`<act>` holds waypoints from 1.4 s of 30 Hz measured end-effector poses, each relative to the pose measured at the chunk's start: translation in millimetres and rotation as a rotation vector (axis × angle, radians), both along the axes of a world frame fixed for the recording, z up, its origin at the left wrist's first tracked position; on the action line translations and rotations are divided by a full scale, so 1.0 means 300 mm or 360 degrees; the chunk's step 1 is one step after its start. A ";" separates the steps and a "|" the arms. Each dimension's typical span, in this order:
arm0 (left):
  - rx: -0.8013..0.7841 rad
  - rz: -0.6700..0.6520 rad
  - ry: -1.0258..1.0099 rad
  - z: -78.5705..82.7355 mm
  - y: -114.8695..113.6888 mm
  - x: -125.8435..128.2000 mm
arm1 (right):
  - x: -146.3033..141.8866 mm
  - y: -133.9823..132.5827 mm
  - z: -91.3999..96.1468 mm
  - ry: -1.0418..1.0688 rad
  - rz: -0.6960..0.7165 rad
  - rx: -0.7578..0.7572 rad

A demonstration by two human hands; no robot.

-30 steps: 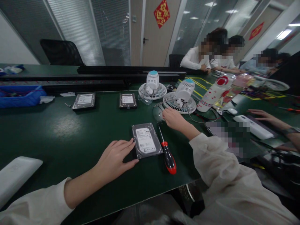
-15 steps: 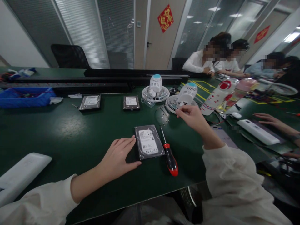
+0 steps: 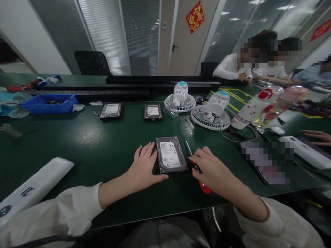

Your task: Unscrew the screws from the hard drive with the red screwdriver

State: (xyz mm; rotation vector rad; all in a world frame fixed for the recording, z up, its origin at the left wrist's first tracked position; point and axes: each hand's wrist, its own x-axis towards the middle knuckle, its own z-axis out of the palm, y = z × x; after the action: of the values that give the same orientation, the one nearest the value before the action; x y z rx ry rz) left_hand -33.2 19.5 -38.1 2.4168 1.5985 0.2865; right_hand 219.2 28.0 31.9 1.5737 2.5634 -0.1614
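A hard disk drive (image 3: 171,155) with a white label lies label-up on the green table before me. My left hand (image 3: 146,167) rests at its left edge, fingers spread and thumb out along the near side, gripping nothing. To the drive's right lies a screwdriver (image 3: 205,188) with a red and black handle, its metal shaft pointing away from me. My right hand (image 3: 213,168) has its fingers closed around the handle, hiding most of it. Several small screws (image 3: 190,133) are scattered beyond the screwdriver tip.
Two more hard drives, one (image 3: 111,110) left of the other (image 3: 152,112), lie farther back. Two white fans (image 3: 210,117) and a bottle (image 3: 249,108) stand behind right. A blue bin (image 3: 50,105) is back left, a phone (image 3: 263,163) right. Another person's hand (image 3: 318,136) is far right.
My right hand has come down and nearer from the fan to the screwdriver handle and closed on it. My left hand stays beside the drive. The whole view has shifted rightward in frame.
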 end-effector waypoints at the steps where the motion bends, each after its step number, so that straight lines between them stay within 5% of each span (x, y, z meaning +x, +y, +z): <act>1: -0.0002 0.0013 0.0004 -0.004 0.000 0.003 | -0.007 0.005 0.000 -0.0026 0.0009 -0.0005; 10: 0.0035 -0.0027 -0.0067 -0.044 0.008 0.016 | -0.062 0.048 -0.066 0.0247 -0.0020 -0.0127; 18: 0.0022 -0.0066 -0.0222 -0.069 0.017 -0.005 | -0.045 0.080 -0.123 0.1102 -0.0328 -0.0497; 28: -0.0091 0.0055 -0.0720 -0.065 0.024 -0.022 | -0.157 0.024 -0.037 0.2295 -0.0972 -0.1041; 42: -0.0196 0.0437 -0.1229 -0.053 0.062 -0.047 | -0.265 0.110 -0.078 0.2908 -0.1066 -0.1119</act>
State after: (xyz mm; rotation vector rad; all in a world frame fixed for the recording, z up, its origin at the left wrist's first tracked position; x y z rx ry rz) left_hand -47.2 38.0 -53.9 1.6574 1.4847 0.9899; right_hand 139.7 61.1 8.5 2.0785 1.5118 -3.2322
